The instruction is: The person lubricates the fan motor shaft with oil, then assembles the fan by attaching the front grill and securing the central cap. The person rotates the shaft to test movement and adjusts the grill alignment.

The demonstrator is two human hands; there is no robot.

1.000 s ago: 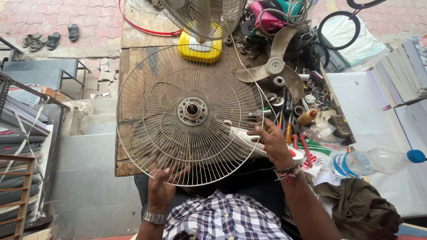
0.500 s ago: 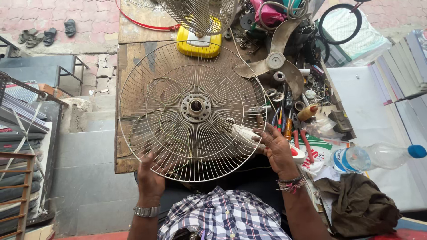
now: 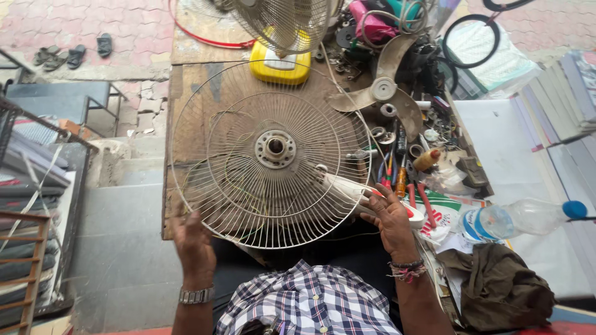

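Note:
A round wire fan guard [image 3: 271, 155] with a metal hub in its middle lies flat on a wooden workbench [image 3: 186, 74] in front of me. My left hand [image 3: 191, 243] grips the guard's near-left rim. My right hand [image 3: 390, 214] rests with fingers spread on a white fan body [image 3: 347, 189] under the guard's right rim. I wear a wristwatch on the left wrist and thread bands on the right.
A yellow fan base [image 3: 279, 65] with another wire guard stands at the bench's far side. A loose fan blade [image 3: 385, 93], screwdrivers [image 3: 397, 177], small parts, a plastic bottle [image 3: 515, 218] and a brown cloth [image 3: 503, 288] crowd the right. Steps and metal racks lie left.
The guard has shifted slightly toward me and to the left. My left hand moved from under the near rim to its left edge. My right hand stayed on the white body.

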